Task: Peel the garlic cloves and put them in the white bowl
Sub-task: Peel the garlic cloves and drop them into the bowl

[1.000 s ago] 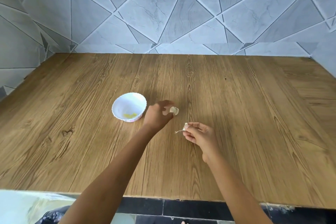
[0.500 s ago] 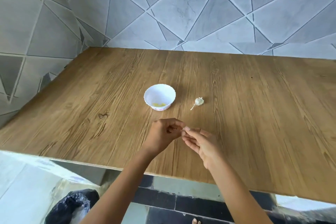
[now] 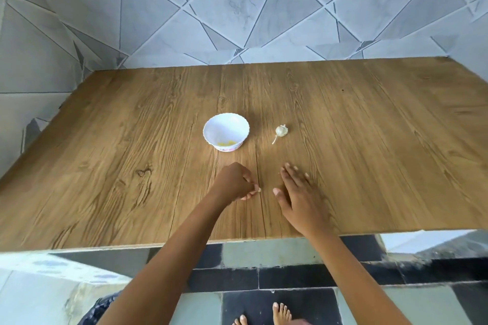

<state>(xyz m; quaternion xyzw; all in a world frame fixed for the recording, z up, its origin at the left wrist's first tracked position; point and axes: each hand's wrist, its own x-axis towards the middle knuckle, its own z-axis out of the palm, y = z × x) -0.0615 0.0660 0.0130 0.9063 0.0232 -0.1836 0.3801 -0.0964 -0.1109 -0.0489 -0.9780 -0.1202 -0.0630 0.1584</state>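
The left hand [image 3: 235, 182] has its grip clamped on a small pale garlic clove [image 3: 259, 189]. The right hand [image 3: 298, 194] lies flat, fingers apart, on the brown wooden worktop [image 3: 369, 140]. Beyond them stand a scalloped white bowl [image 3: 224, 125] and a papery garlic head [image 3: 281, 131].

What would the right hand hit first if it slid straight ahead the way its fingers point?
Likely the garlic bulb, stalk end first: the right hand lies flat, fingers aimed roughly at it. The white bowl sits left of that line. The exact line is uncertain.
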